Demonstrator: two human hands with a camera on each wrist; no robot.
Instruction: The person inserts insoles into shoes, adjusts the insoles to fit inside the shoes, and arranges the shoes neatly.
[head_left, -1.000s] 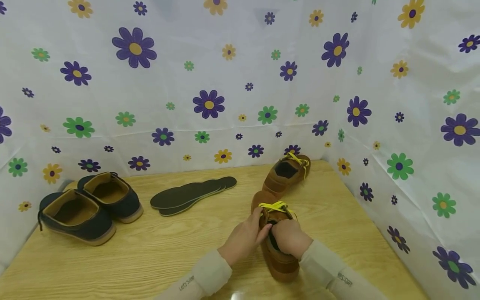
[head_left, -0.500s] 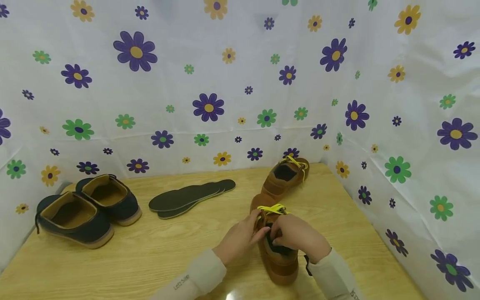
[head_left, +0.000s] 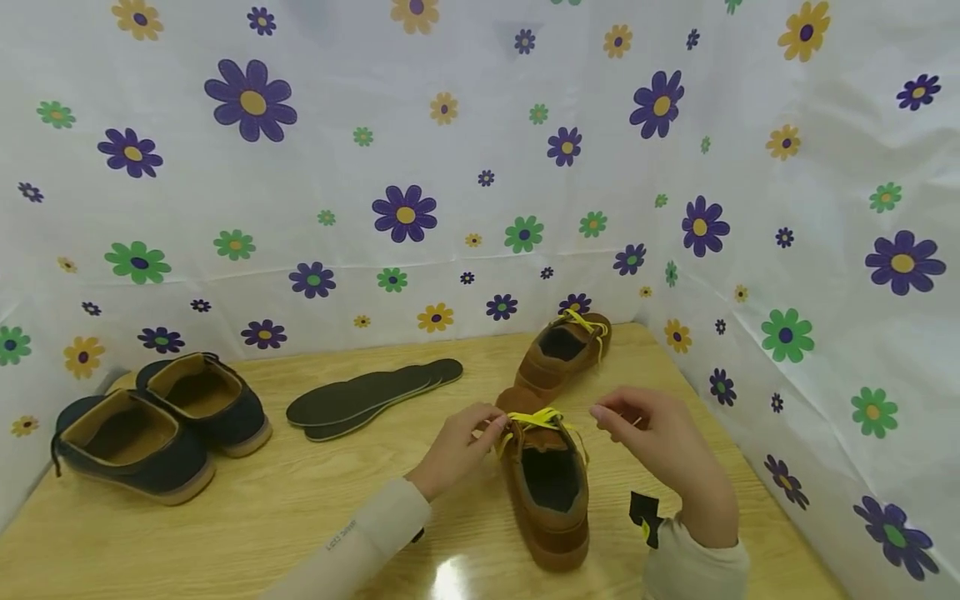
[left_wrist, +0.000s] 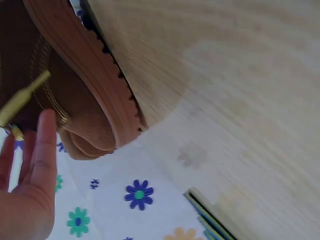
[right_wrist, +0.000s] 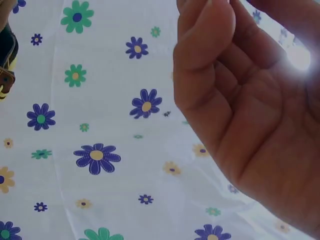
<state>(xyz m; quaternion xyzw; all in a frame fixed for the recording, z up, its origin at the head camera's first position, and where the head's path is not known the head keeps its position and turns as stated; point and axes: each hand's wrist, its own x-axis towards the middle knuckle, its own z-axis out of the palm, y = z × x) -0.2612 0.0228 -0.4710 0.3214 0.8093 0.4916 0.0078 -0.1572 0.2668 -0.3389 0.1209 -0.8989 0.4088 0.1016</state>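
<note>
The near shoe (head_left: 558, 529) is found at the lower right of centre in the head view, upright on the table (head_left: 360, 500), its heel turned toward the bottom edge. The far shoe (head_left: 543, 367) is set beyond it, toward the right corner. The left hand (head_left: 453, 450) is held at the left of the lacing, fingertips bent close to the yellow lace (head_left: 536, 418); whether the lace is actually pinched cannot be told, since the meeting point is small in the head view and cut off in the left wrist view. The right hand (head_left: 663, 429) is raised right of the shoe and apart from it, fingers loosely curled, with nothing seen to be held.

The shoe should be judged moderately light, with its weight borne mostly by the thick sole (left_wrist: 90, 90), which looks stiff. The upper would probably be felt as firm but bendable leather, neither slippery nor fragile. For steadying, the side of the upper or the heel is best gripped. The lace is likely soft and limp, so its loose ends are best taken between thumb and fingertip.
</note>
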